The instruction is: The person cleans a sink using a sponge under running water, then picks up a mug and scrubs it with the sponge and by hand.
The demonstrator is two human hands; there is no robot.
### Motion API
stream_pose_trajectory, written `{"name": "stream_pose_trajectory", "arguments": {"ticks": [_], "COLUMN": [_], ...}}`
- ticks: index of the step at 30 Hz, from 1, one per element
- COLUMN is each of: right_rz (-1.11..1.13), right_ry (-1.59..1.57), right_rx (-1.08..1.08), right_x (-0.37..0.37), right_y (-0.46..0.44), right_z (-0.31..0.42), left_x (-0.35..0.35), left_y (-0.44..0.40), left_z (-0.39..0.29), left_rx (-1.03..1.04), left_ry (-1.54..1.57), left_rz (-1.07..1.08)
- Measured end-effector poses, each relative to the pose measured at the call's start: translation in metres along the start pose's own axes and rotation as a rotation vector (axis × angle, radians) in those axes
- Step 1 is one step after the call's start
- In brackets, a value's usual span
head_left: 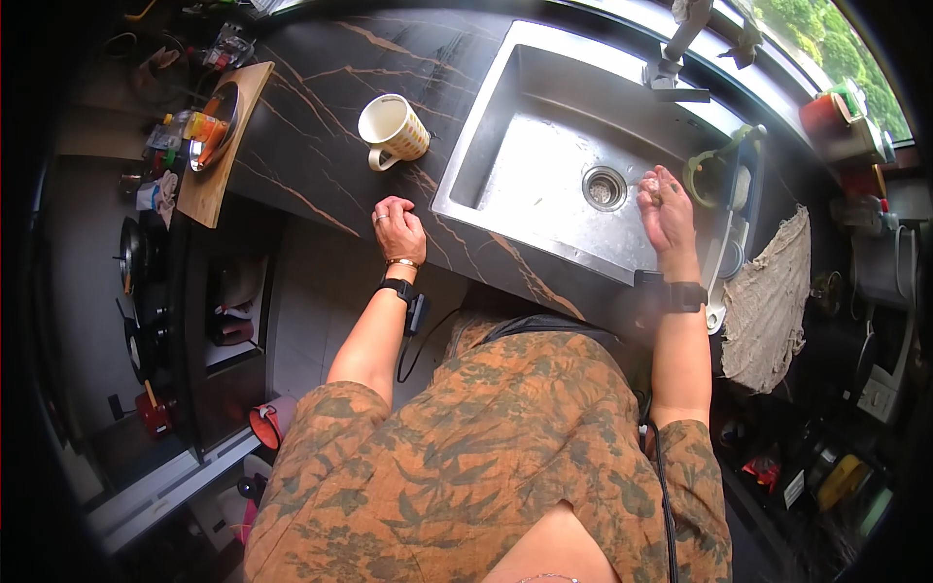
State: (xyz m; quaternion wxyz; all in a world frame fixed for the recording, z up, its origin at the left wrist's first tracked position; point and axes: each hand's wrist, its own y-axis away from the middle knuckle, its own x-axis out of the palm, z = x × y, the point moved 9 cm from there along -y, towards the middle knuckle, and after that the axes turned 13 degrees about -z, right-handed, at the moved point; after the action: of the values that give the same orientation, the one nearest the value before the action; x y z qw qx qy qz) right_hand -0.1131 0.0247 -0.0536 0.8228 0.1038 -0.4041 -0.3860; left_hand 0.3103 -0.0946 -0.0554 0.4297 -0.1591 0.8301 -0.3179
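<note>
My left hand (pixel 398 231) rests in a loose fist at the front edge of the dark counter, with a ring and bracelet showing; no object can be seen in it. Just beyond it stands a white mug (pixel 394 131) with a yellow dotted pattern, upright, its handle towards me. Over the right side of the steel sink (pixel 530 126), my right hand (pixel 667 209) is turned partly palm up with curled fingers. Something small and pale may lie at its fingertips, too unclear to name. The drain (pixel 604 188) is just left of that hand.
A faucet (pixel 666 73) rises behind the sink. On the right are a rack (pixel 743 185) with dishes and a draped grey cloth (pixel 773 301). At the left, a wooden board (pixel 228 160) carries a pan (pixel 219 121). A red bin (pixel 272 423) stands below.
</note>
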Motion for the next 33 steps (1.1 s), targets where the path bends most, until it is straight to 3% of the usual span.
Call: {"name": "stream_pose_trajectory", "arguments": {"ticks": [5,17,20,23,26,30,33], "right_rz": [-0.011,-0.471,-0.466,0.264,-0.057,0.039,-0.055], "right_ry": [0.066,0.269,0.165,-0.073,-0.093,0.005,0.010], "right_rx": [-0.006,-0.175,-0.102,0.131,0.131,-0.037,-0.072], "right_x": [0.006,-0.011,-0.025,-0.023,-0.010,0.000,-0.018], "right_y": [0.007,0.020,0.010,-0.011,0.002,0.010,-0.002], "right_z": [0.001,0.007,0.002,-0.011,-0.011,0.004,0.003], "left_x": [0.000,-0.001,-0.001,0.000,0.000,0.000,0.001], "left_y": [0.000,0.000,0.000,0.001,0.001,0.002,0.002], "left_z": [0.001,0.000,0.000,0.002,0.000,0.002,0.003], "left_rx": [-0.004,0.010,0.013,0.007,0.001,0.004,0.007], "left_ry": [-0.002,0.005,0.000,-0.002,-0.003,-0.009,-0.012], "left_rz": [0.005,-0.015,-0.016,-0.012,-0.008,-0.007,-0.009]}}
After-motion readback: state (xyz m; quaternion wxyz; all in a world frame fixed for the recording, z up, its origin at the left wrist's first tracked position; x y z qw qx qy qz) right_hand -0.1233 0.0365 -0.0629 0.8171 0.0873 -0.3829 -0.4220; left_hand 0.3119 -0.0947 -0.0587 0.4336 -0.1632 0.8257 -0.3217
